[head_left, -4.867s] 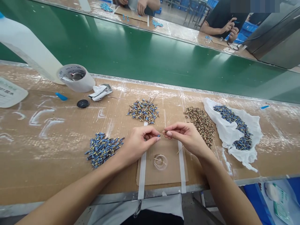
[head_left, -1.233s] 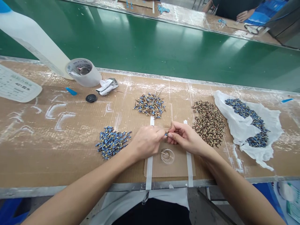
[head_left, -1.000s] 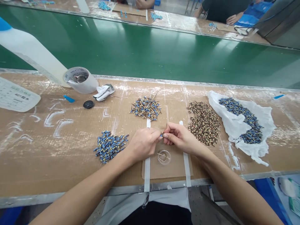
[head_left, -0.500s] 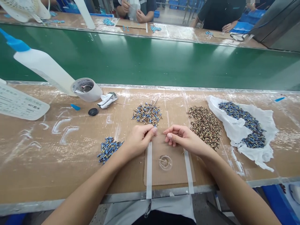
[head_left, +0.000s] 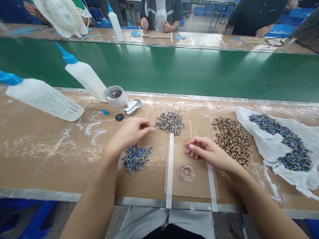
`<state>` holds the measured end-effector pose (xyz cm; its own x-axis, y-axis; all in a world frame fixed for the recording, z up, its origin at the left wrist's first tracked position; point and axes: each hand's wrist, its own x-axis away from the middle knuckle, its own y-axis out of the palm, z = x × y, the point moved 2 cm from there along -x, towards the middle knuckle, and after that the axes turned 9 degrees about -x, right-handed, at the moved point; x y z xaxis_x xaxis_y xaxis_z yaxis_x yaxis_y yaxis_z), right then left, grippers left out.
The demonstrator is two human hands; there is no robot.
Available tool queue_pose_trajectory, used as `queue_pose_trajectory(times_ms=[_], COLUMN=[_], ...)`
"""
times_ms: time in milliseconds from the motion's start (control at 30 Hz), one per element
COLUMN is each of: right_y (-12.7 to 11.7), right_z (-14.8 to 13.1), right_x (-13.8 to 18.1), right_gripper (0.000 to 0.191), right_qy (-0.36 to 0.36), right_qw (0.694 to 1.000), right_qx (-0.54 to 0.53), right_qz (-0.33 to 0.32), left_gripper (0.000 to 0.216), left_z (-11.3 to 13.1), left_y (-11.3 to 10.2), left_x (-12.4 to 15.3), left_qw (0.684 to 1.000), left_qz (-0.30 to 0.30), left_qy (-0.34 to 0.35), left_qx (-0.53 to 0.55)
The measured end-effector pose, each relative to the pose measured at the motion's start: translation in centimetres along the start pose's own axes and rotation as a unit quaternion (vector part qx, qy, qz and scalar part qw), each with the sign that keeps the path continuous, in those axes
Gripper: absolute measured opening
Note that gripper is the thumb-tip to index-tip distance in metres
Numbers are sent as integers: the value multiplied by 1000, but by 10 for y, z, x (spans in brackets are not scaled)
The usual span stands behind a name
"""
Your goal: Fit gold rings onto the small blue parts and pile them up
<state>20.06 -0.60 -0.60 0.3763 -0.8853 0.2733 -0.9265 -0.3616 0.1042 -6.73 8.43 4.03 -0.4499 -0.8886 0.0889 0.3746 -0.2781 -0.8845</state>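
Bottle label (head_left: 58, 104): "401", rest blurred | left fingers (head_left: 147, 130), right fingers (head_left: 196, 149): cannot tell if grasping

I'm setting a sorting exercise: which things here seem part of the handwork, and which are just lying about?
Likely in the job:
blue-and-yellow pile
mixed pile near the left hand
brown pile beside the right hand
clear dish
perhaps the two nearer bottles

Apparently just lying about:
black cap
blue tip
crumpled wrapper
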Motion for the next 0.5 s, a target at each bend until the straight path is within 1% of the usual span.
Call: queue_pose_trajectory(times_ms=[33,100,200,267,367,467,500], right_y=[0,1,2,1,1,0,0], right_z=[0,-1,-2,-2,-2,-1,-1], right_x=[0,1,1,1,1,1,1], right_gripper=[26,26,26,26,26,26,26], right_qy=[-2,-2,6,10,15,17,16], right_qw=[1000,1000,1000,1000,1000,1000,1000], right_qx=[5,15,25,26,25,25,26], right_qz=[-1,-2,-4,-2,0,0,0], left_gripper=[21,18,14,11,7,4,7], left_z=[-3,-6,-3,0,2,1,0], left_y=[-3,-5,1,7,12,12,11], left_x=[6,16,24,26,28,30,31], left_qw=[999,993,984,982,981,981,981], left_qz=[-50,-115,-165,-166,-148,-129,-124], left_qy=[3,9,10,9,8,-9,-20], left_qx=[-11,-31,-69,-95,-122,-143,-150])
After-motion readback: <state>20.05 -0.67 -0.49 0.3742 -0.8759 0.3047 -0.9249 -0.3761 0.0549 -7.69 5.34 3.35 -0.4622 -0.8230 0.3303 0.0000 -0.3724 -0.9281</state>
